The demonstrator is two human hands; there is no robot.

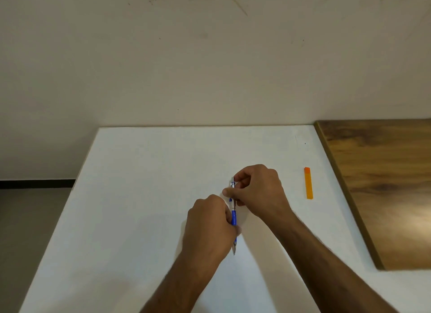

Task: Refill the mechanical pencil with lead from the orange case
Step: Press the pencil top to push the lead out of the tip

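Two bare forearms reach in from the bottom edge and meet over the middle of a white table [140, 196]. Between them is the pencil [234, 217], blue and silver, held roughly in line with the view: its metal tip points back toward the camera and sticks out below the left hand, while its silver cap end points away toward the wall.

Nearer the camera, the left hand [210, 228] is clenched round the lower barrel, fingers curled over the blue grip so that only a short blue stretch and the tip show past the knuckles. Farther off, the right hand [258, 191] grasps the upper part of the pencil, thumb lying across the barrel and fingers bent toward the silver end by the clip. Both hands touch the pencil and sit close to each other, almost meeting. Whether the pencil rests on the table or is lifted just off it cannot be told.

Well apart from both hands, to the right, lies the case [308, 183], a slim orange stick flat on the white surface, its long side running away from the camera. It sits near the table's right edge, where a dark wood board [382, 184] adjoins.
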